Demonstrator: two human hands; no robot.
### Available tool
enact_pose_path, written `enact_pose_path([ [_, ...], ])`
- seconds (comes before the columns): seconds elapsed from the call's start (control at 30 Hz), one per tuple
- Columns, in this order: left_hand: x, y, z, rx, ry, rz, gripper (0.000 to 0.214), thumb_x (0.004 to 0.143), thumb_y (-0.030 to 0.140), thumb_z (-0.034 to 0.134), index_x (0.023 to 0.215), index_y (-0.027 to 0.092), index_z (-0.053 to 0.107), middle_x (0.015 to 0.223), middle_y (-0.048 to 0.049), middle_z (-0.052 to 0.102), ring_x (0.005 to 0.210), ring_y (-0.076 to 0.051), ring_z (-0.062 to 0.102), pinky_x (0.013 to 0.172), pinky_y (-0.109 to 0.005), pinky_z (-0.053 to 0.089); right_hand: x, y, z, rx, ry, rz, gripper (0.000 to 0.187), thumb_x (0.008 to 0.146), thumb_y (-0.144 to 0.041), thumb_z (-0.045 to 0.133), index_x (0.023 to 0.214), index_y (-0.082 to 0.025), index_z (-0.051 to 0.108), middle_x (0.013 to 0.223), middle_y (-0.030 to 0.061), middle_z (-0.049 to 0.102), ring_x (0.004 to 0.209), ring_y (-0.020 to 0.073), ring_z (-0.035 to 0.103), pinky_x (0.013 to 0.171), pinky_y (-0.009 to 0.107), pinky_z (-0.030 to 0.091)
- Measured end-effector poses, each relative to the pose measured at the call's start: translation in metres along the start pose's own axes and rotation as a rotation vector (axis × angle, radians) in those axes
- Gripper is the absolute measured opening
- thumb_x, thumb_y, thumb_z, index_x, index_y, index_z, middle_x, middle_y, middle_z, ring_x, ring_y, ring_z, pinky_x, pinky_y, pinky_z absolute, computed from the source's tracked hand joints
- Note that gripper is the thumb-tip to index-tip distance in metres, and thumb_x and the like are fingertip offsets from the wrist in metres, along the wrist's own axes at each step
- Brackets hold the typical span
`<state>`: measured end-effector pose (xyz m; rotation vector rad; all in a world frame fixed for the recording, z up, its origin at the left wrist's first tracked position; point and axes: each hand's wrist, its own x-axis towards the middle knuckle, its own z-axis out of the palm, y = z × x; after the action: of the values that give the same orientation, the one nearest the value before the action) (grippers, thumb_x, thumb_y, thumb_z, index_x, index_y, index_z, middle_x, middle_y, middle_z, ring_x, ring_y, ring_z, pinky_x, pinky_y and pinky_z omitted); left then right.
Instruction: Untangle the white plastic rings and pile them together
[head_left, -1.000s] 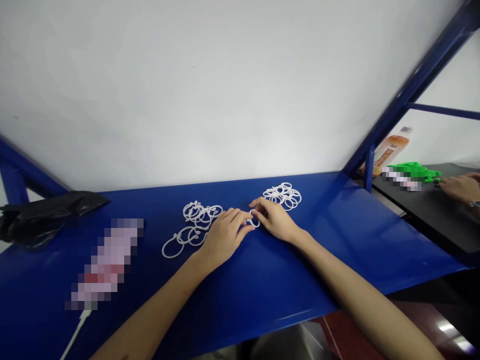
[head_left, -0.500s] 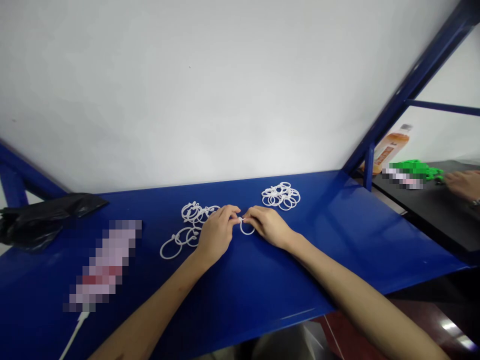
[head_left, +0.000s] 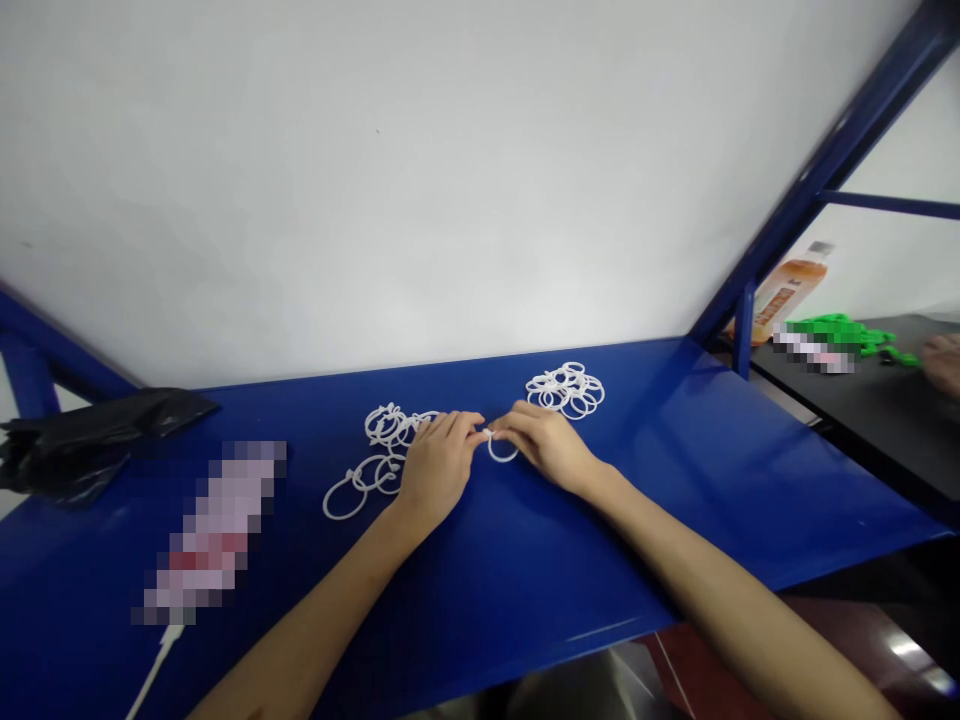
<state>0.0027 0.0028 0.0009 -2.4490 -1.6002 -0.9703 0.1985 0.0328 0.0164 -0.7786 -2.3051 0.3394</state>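
Blue below: over the bench [head_left: 525, 590], pinching a white ring [head_left: 502, 460] in the narrow grip of left hand [head_left: 439, 465] and right hand [head_left: 551, 445], close together. Can see loose rings [head_left: 381, 456] just beside the left hand; farther off, a ring pile [head_left: 565, 387] beyond the right.

Passable over the bare right stretch of the glossy blue tabletop [head_left: 735, 480]; obstructed leftward by loose thin white rings [head_left: 377, 457], rearward by the off-white wall [head_left: 450, 200].

Place: appears to be a workshop. Evidence: blue counter [head_left: 540, 590] with metal frame [head_left: 836, 150] against white wall [head_left: 450, 180], piles of white rings [head_left: 566, 388], neighbouring black counter [head_left: 885, 420] with green parts [head_left: 836, 330] and a co-worker's hand [head_left: 945, 362].
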Motion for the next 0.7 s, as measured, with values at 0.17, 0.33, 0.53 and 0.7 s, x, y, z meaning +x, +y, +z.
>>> enact_pose_path([
  [0.17,0.001,0.007,-0.003,0.342,-0.096,-0.025,0.036,0.095,0.042,0.055,0.113,0.012,0.064,0.108,-0.0175,0.067,0.100,-0.034,0.059,0.085,-0.048,0.045,0.003,0.036,-0.023,-0.216,0.400,0.199,0.030,0.101,-0.029,0.046,0.114,-0.019,0.072,0.095,0.0105,0.064,0.084,0.0209,0.060,0.078,0.035,0.050],
  [0.33,-0.002,0.002,-0.003,0.298,-0.230,0.112,0.026,0.098,0.032,0.051,0.110,0.015,0.066,0.107,-0.0121,0.068,0.101,-0.028,0.060,0.089,-0.043,0.045,-0.005,0.080,-0.042,-0.428,0.498,0.412,0.025,0.095,-0.029,0.054,0.105,-0.019,0.074,0.095,0.0096,0.072,0.091,0.0262,0.055,0.086,0.039,0.046],
  [0.53,-0.003,0.012,-0.006,0.028,-0.252,0.385,0.021,0.099,0.024,0.051,0.113,0.018,0.064,0.108,-0.0050,0.070,0.100,-0.021,0.063,0.090,-0.038,0.044,-0.010,0.095,-0.039,-0.386,0.502,0.467,0.023,0.092,-0.031,0.056,0.093,-0.018,0.075,0.091,0.0089,0.075,0.098,0.0286,0.054,0.089,0.042,0.043],
  [0.7,-0.002,0.016,-0.012,0.006,-0.153,0.391,0.027,0.101,0.028,0.047,0.121,0.018,0.061,0.113,-0.0057,0.070,0.102,-0.021,0.062,0.089,-0.037,0.043,-0.006,0.090,-0.042,-0.498,0.523,0.408,0.023,0.094,-0.030,0.055,0.093,-0.017,0.074,0.096,0.0107,0.074,0.096,0.0274,0.057,0.095,0.046,0.039],
])
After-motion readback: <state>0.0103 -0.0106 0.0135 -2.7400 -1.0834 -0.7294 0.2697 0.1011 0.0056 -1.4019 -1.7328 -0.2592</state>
